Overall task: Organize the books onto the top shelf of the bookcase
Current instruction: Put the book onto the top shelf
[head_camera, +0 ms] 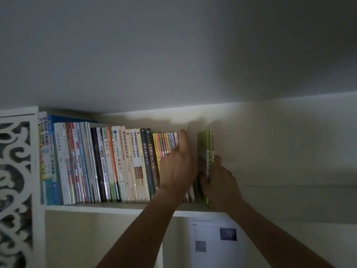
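A long row of upright books [116, 165] fills the top shelf [108, 206] of the white bookcase, from the left side panel to the middle. My left hand [178, 163] lies flat with straight fingers against the right end of that row, pressing the thin colourful books [166, 142]. A small gap to the right, my right hand [218, 180] grips a few green books [205, 151] by their lower spines and holds them upright on the shelf.
A white carved fretwork panel [15, 180] closes the bookcase's left side. Under the shelf hangs a white paper sheet [214, 240] with a QR code and a small photo. The wall to the right and the ceiling above are bare. The light is dim.
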`<action>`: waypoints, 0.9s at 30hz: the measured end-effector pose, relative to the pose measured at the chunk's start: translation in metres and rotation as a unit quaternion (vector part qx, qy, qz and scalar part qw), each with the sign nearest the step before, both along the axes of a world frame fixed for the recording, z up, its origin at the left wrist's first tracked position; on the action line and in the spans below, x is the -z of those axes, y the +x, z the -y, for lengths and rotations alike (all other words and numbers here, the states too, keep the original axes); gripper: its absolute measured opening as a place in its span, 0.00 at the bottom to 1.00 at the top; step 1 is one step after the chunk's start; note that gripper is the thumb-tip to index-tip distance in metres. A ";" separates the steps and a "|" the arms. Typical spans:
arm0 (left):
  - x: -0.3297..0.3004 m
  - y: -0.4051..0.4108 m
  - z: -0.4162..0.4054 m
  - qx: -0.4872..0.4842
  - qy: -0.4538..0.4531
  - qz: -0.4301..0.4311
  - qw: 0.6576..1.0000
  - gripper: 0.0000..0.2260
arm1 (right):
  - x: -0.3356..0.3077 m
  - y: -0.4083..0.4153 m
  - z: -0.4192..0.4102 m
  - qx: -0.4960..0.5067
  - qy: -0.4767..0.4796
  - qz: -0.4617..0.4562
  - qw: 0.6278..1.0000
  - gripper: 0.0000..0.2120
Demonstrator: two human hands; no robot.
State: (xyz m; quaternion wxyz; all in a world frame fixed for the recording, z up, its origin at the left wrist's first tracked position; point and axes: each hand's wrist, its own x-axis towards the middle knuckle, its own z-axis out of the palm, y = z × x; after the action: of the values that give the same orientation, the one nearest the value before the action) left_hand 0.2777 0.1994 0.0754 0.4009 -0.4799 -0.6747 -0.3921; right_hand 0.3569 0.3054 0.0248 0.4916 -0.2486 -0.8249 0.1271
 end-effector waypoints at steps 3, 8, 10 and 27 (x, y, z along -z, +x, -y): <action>-0.001 0.009 0.030 0.033 0.071 -0.028 0.997 0.22 | -0.001 -0.004 -0.005 -0.032 -0.028 0.016 0.999 0.22; -0.006 0.017 0.092 0.008 0.135 -0.102 0.986 0.22 | -0.006 -0.018 0.004 -0.210 -0.221 0.016 0.952 0.18; -0.007 0.016 0.111 -0.002 0.152 -0.117 0.981 0.21 | -0.006 -0.024 0.003 -0.235 -0.235 0.021 0.943 0.20; -0.011 0.046 0.023 0.122 0.131 -0.040 0.983 0.22 | 0.004 0.074 0.015 -0.114 -0.108 -0.198 0.968 0.05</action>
State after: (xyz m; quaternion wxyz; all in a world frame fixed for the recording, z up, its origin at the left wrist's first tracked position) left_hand 0.3234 0.1761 0.0864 0.4360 -0.5173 -0.5372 -0.5037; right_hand 0.4307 0.2901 0.0207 0.5976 -0.1748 -0.7154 0.3170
